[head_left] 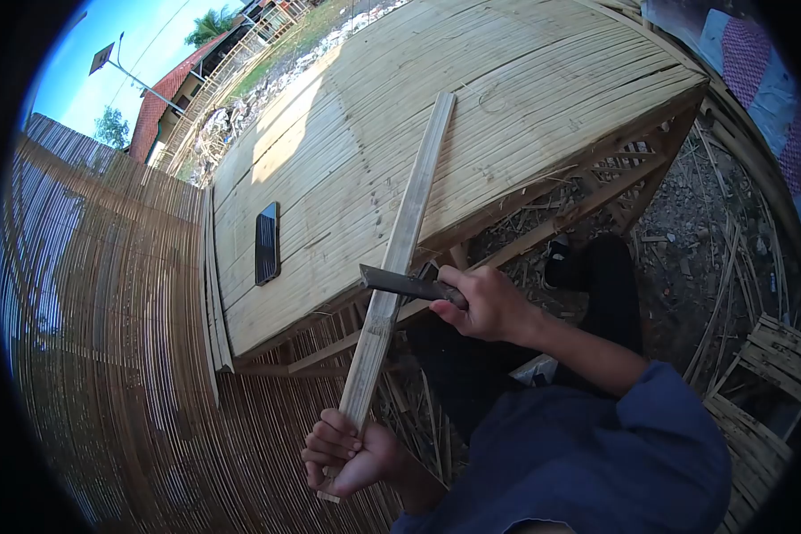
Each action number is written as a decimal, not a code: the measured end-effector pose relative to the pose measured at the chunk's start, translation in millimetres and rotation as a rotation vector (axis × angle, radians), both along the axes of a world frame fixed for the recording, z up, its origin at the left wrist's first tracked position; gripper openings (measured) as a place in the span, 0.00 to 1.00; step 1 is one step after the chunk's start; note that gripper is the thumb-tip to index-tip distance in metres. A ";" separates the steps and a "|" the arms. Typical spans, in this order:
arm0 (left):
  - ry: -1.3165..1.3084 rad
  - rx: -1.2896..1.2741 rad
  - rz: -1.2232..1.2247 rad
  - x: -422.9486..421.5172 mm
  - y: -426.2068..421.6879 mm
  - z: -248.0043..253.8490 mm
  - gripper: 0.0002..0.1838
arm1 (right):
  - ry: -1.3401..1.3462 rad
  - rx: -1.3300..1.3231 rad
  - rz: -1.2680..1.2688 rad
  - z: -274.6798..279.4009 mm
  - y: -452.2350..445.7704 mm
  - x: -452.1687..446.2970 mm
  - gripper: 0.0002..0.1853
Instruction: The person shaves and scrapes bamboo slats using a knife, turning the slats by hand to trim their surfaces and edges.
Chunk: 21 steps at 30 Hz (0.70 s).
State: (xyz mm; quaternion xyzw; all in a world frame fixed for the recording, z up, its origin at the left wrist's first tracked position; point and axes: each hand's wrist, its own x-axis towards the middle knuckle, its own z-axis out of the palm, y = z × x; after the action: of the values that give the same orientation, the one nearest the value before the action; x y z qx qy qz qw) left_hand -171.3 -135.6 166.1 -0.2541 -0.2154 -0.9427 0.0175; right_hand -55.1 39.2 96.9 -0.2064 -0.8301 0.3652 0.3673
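My left hand (351, 454) is closed around the lower end of a long, pale bamboo strip (409, 209). The strip slants up and away from me, its far part over the bamboo tabletop (320, 160). In my right hand (489, 303) is the handle of a knife with a dark, broad blade (396, 282). That blade lies across the strip, close to the table's near edge; whether it cuts into the bamboo I cannot tell. My right fingers hide most of the handle.
A dark phone (267, 243) lies on the tabletop's left side. To the left stands a slatted bamboo screen (107, 294). My legs (610, 285) are below the table edge, with bamboo scraps (730, 285) on the ground and a slatted bamboo piece (779, 365) at right.
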 end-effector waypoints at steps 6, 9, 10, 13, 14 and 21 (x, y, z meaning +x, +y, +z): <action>0.020 0.015 -0.037 -6.2 -6.0 -2.5 0.19 | -0.022 0.050 0.000 -3.4 -2.6 -0.2 0.26; 0.002 0.014 0.055 -4.1 3.5 -7.1 0.19 | -0.049 0.071 -0.033 -4.2 3.9 -3.8 0.26; 0.016 0.022 0.042 -5.2 5.0 -4.8 0.19 | -0.025 0.114 0.017 0.1 -5.2 -1.2 0.26; 0.016 -0.009 0.050 -4.4 -4.2 -0.5 0.19 | -0.038 0.158 -0.058 -6.9 7.1 -5.2 0.27; 0.006 -0.027 0.077 -4.4 -2.4 -0.3 0.19 | -0.088 -0.002 -0.110 -5.9 16.6 -7.6 0.28; -0.039 -0.025 0.029 -10.8 -7.3 5.6 0.20 | -0.026 0.024 0.024 -7.7 0.3 -8.5 0.28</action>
State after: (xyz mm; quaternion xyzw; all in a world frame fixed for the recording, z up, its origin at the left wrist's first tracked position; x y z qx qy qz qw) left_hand -182.1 -143.0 171.7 -0.2329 -0.2310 -0.9444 0.0237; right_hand -63.5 39.5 89.2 -0.1967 -0.8415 0.3568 0.3547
